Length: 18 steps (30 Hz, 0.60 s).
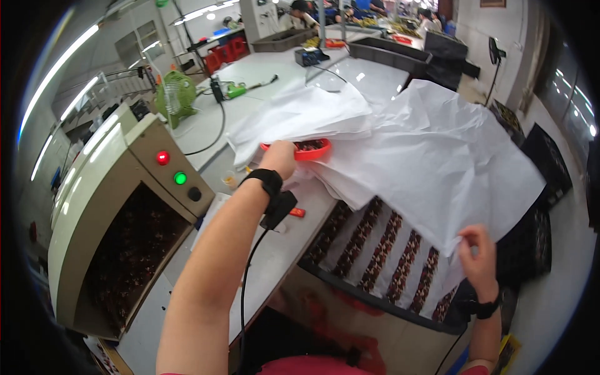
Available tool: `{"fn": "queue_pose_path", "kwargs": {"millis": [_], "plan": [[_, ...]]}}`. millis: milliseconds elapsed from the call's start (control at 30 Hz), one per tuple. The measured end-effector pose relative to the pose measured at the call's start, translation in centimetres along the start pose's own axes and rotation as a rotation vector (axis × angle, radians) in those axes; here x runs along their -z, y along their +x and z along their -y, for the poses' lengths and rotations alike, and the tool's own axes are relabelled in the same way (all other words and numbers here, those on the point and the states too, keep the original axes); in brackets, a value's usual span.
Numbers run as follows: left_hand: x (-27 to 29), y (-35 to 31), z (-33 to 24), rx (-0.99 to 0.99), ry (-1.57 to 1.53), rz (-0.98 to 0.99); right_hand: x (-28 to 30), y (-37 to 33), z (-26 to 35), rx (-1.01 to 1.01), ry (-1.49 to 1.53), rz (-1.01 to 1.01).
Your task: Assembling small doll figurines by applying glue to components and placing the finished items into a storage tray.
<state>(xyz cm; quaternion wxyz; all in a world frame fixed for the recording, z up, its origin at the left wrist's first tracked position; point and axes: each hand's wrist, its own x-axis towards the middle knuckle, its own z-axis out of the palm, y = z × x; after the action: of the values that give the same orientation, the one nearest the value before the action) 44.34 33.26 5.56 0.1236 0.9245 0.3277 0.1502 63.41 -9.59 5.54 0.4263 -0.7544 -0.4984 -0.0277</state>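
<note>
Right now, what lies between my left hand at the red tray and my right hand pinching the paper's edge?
In the head view, the big white paper sheet spans from left hand to right hand, over a tray of dark striped rows.

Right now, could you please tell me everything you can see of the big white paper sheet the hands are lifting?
The large, thin white paper sheet is creased and rumpled, spread across the pale worktable. The right hand pinches its near edge and lifts it, baring a dark tray holding rows of small brownish parts. The left hand reaches under its far side, by a shallow red plastic dish.
</note>
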Motion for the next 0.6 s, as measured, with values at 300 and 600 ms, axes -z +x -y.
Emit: {"fn": "queue_pose_path", "kwargs": {"millis": [300,600], "plan": [[0.9,-1.6,-3.4,-0.006,0.143,0.257,-5.0,-4.4,-8.1,-0.429,0.29,0.602],[-0.1,-7.3,-13.5,-0.392,0.148,0.255,-4.4,-3.2,-9.2,-0.59,0.05,1.089]]}}
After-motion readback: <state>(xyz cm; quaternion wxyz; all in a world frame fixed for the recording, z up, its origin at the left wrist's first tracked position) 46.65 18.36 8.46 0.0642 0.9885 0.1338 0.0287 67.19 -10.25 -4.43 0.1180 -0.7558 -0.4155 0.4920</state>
